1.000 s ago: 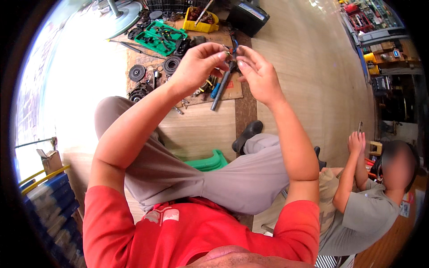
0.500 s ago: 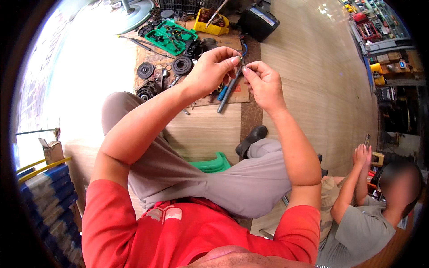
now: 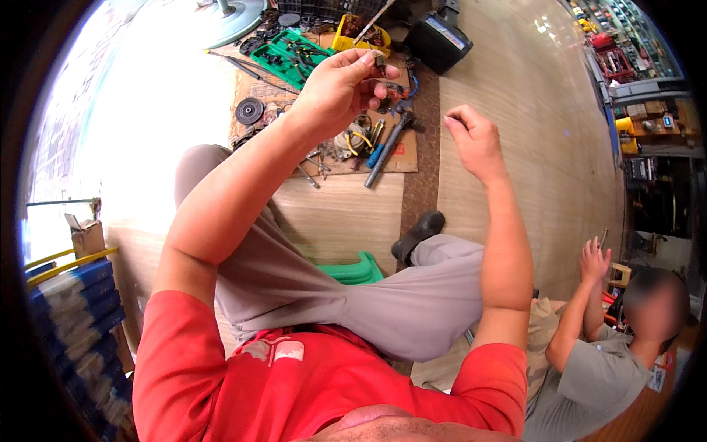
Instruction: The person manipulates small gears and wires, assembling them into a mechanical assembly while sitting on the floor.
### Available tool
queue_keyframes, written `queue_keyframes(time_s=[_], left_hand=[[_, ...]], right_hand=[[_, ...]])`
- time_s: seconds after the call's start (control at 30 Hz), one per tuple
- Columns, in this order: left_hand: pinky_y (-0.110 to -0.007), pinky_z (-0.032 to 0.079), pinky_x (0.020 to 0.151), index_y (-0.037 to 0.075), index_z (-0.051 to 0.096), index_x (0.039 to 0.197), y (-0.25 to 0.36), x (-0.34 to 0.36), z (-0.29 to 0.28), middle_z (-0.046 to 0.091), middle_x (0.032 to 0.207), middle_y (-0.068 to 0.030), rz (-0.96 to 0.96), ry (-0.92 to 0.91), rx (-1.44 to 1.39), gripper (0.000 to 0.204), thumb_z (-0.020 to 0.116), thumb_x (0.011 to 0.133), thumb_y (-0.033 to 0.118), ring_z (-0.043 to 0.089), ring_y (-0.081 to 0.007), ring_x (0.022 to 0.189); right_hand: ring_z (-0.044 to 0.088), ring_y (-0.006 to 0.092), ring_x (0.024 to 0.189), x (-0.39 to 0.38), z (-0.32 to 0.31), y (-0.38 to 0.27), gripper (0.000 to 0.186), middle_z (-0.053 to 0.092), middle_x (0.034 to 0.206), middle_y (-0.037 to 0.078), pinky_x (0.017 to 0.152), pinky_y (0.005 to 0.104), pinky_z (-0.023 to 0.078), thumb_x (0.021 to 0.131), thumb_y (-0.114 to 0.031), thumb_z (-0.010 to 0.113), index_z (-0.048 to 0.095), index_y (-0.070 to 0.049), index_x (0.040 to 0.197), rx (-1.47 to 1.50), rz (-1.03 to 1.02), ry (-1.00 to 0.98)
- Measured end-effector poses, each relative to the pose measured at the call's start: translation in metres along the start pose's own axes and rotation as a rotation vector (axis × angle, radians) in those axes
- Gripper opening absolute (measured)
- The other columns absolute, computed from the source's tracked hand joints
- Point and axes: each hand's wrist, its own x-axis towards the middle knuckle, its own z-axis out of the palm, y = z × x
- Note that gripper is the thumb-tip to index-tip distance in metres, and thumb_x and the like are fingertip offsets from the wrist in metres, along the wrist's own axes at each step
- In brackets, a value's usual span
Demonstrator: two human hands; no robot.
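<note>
Head view; part point(image 3: 380, 65) in left hand point(image 3: 331, 87)

A pale floor point(image 3: 515, 140) with wood-like grain, crossed by a dark brown strip point(image 3: 420, 158), carries a worn cardboard sheet point(image 3: 407, 163). On the sheet lie a hammer point(image 3: 389, 149), a blue-handled tool point(image 3: 375, 155) just beside it, yellow-handled pliers point(image 3: 359, 142) and a round black disc point(image 3: 250, 110). A black battery point(image 3: 437, 46) and a green stool point(image 3: 355, 271) stand on the floor itself.
</note>
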Motion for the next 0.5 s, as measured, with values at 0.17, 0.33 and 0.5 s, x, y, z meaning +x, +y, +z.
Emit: queue_keyframes(time_s=[0.17,0.33,0.5], left_hand=[[-0.026,0.049,0.061,0.006,0.048,0.108,0.007,-0.001,-0.003,0.065,0.099,-0.0091,0.002,0.107,0.014,0.017,0.045,0.103,0.021,0.058,-0.0117,0.068],[-0.026,0.050,0.061,0.005,0.049,0.108,0.014,0.000,-0.009,0.065,0.099,-0.0089,0.056,0.166,0.025,0.018,0.044,0.103,0.021,0.058,-0.0117,0.068],[-0.028,0.052,0.066,0.004,0.052,0.109,0.015,0.000,-0.013,0.066,0.101,-0.0101,0.062,0.202,0.072,0.020,0.045,0.103,0.021,0.063,-0.0147,0.077]], right_hand=[[0.062,0.0162,0.069,-0.005,-0.050,0.053,0.016,0.067,0.076,0.012,0.065,0.0308,0.048,0.086,-0.015,0.066,0.067,0.000,0.091,-0.105,0.127,-0.170],[0.065,0.0159,0.077,-0.042,-0.118,0.135,0.020,0.070,0.082,0.011,0.070,0.0291,0.049,0.080,-0.013,0.070,0.070,0.001,0.094,-0.277,0.429,-0.034],[0.064,0.0313,0.105,-0.101,-0.167,0.213,0.042,0.067,0.111,0.020,0.091,0.0382,0.049,0.074,-0.013,0.074,0.066,-0.002,0.114,-0.720,0.784,0.300]])
